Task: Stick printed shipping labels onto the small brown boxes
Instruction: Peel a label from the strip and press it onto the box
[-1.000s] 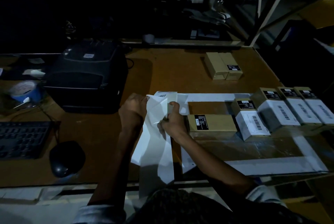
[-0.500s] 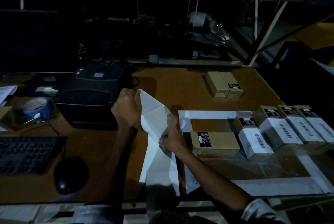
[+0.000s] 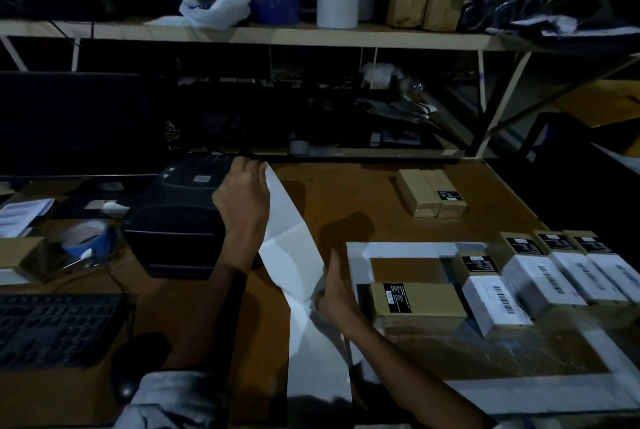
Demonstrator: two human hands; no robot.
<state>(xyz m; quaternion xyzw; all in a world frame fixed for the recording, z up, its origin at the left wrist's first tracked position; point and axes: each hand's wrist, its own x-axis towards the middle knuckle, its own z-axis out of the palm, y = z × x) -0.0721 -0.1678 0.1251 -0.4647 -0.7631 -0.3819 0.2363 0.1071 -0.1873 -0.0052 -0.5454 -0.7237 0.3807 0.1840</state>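
A long white strip of label paper (image 3: 298, 266) runs from the far left down toward me. My left hand (image 3: 242, 207) grips its upper end, raised in front of the black label printer (image 3: 180, 221). My right hand (image 3: 336, 293) pinches the strip lower down, just left of a bare small brown box (image 3: 419, 304) with a black sticker. To the right of that box stands a row of several brown boxes with white shipping labels (image 3: 495, 300) on them. Two more brown boxes (image 3: 429, 191) lie farther back on the table.
A white tape rectangle (image 3: 408, 250) marks the wooden table around the boxes. A keyboard (image 3: 52, 328) and mouse (image 3: 142, 352) sit at the near left, with a blue tape roll (image 3: 86, 238) behind them. A shelf (image 3: 311, 35) above carries a white roll, bags and packages.
My left hand has lifted the strip's upper end up and away from me, stretching the paper out. My right hand stayed beside the bare box. The camera has tilted upward.
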